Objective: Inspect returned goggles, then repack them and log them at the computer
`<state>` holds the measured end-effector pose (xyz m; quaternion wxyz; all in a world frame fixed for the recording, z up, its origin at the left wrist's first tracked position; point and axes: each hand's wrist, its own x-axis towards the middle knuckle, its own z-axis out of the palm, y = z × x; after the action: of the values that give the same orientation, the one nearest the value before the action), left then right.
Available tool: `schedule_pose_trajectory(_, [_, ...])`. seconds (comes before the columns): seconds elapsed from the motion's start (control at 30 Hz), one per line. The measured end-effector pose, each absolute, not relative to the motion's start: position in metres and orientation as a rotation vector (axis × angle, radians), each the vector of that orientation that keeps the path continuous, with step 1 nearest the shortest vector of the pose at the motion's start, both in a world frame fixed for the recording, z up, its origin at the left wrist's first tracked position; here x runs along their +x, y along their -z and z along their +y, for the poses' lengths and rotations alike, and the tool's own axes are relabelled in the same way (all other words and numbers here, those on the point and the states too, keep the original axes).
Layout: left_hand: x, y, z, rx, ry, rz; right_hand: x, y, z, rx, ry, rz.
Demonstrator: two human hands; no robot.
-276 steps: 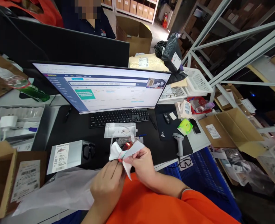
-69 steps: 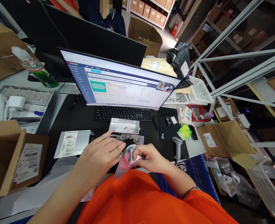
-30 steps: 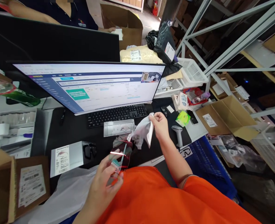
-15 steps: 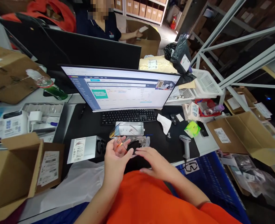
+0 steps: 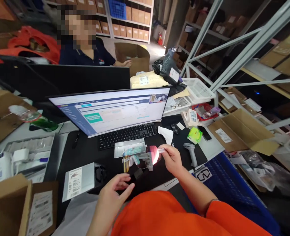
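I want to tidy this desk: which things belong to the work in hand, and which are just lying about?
Part of the work, it seems:
glasses, held in the right hand
open tray, likely
white cloth, likely
silver box, likely

Probably just lying about:
bottle
mouse
scanner
phone
green packet

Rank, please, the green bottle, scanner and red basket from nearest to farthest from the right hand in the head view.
1. Scanner, just right of the right hand.
2. Red basket, farther back, on the right.
3. Green bottle, over on the left.
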<state>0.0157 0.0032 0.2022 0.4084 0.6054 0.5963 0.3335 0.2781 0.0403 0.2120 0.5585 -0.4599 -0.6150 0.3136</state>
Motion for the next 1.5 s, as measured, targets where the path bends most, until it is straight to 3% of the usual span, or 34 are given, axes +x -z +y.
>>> schedule_pose_trajectory(0.33, [0.019, -0.207, 0.017, 1.776, -1.101, 1.440, 0.270, -0.221, 0.022, -0.879, -0.936, -1.361])
schedule_pose_trajectory(0.8, [0.014, -0.230, 0.004, 2.121, -1.314, 1.482, 0.278, -0.205, 0.022, -0.927, -0.655, -1.541])
schedule_pose_trajectory(1.5, [0.015, -0.225, 0.002, 1.942, -1.188, 1.623, 0.275, -0.211, 0.017, -0.950, -0.668, -1.564])
